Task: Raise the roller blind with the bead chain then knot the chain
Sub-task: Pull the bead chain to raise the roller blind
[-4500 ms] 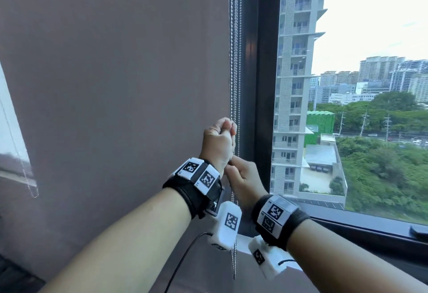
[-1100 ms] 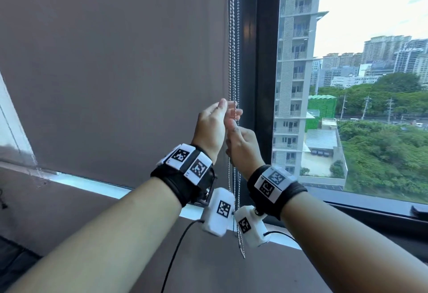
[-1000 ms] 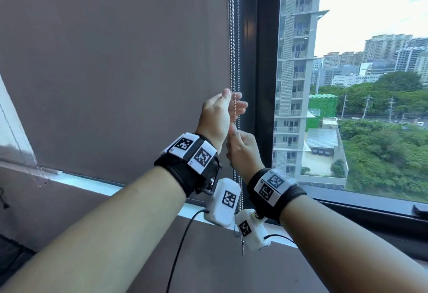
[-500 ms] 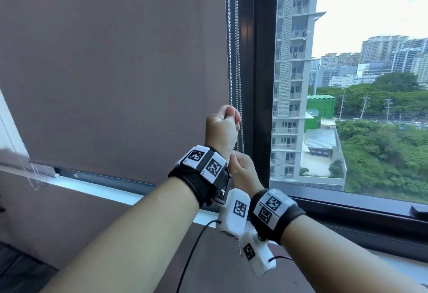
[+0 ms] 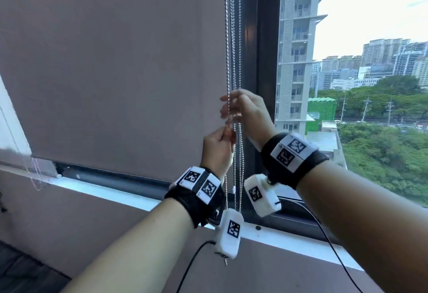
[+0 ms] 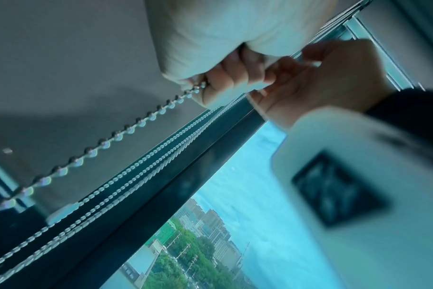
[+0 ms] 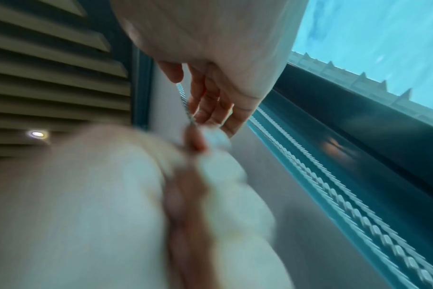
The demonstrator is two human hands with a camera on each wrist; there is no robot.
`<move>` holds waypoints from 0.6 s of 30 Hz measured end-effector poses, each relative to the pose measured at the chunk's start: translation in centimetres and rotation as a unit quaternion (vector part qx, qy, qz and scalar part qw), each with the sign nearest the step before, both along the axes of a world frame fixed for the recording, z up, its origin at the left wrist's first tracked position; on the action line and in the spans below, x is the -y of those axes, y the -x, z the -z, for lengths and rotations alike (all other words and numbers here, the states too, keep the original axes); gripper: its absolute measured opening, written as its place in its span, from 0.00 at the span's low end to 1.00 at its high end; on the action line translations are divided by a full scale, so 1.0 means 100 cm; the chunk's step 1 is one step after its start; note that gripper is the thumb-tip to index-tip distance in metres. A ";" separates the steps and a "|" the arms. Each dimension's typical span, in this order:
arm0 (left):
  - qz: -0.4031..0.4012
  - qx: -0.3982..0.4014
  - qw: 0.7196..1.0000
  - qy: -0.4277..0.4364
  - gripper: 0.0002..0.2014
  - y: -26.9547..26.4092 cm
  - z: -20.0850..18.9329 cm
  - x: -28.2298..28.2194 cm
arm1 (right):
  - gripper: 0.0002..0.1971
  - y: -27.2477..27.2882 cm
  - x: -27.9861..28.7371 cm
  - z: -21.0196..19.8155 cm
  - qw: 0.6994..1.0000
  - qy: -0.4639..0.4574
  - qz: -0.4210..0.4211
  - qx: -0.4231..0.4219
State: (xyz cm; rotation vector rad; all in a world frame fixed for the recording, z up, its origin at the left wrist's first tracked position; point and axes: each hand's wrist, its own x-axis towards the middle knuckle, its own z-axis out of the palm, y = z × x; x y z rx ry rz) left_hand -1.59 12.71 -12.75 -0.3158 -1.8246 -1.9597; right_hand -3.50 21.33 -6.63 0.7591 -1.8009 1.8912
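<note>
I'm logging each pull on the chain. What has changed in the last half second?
The right hand has let go below and reached up above the left hand, fingers loosely spread round the bead chain. The left hand has come down, still pinching one strand. The blind's bottom edge has risen a little. No knot yet.
</note>
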 end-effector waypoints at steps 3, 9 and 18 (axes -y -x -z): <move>0.009 0.004 1.000 0.008 0.23 -0.006 0.019 0.002 | 0.16 -0.006 0.010 -0.028 1.000 -0.004 -0.025 -0.002; 0.039 0.004 0.999 0.004 0.26 -0.015 0.034 -0.002 | 0.22 -0.009 0.026 -0.023 0.998 0.022 -0.012 0.050; 0.053 0.050 0.997 0.002 0.17 -0.022 0.024 0.009 | 0.20 -0.009 0.022 -0.017 0.998 0.062 -0.013 0.019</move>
